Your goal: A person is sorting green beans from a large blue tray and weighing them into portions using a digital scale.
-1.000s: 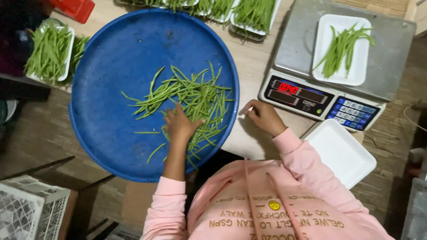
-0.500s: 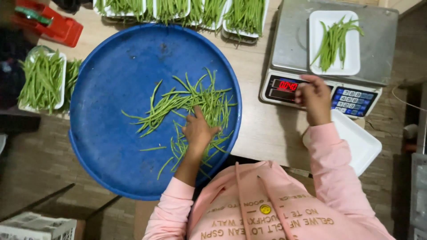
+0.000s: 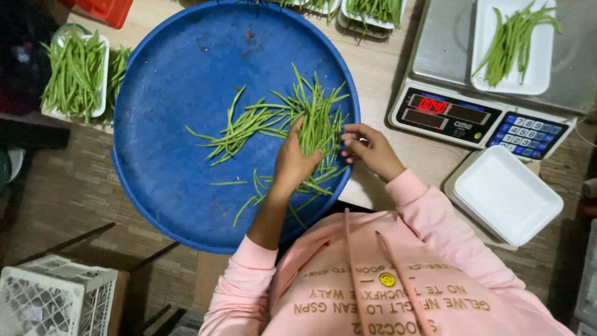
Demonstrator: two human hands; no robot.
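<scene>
You are gathering loose green beans (image 3: 273,121) on the blue tray's (image 3: 174,186) right side: left hand (image 3: 292,163) clamping a bunch, right hand (image 3: 368,149) pinching stray ends beside it, keeping them near the scale (image 3: 454,81) on the desk (image 3: 379,68).

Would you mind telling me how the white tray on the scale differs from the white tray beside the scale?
The tray on the scale holds a small pile of green beans; the tray beside the scale holds nothing. The first sits upright and squared on the steel platform, the second lies turned at an angle on the table by the keypad. Both are white, shallow and rectangular.
</scene>
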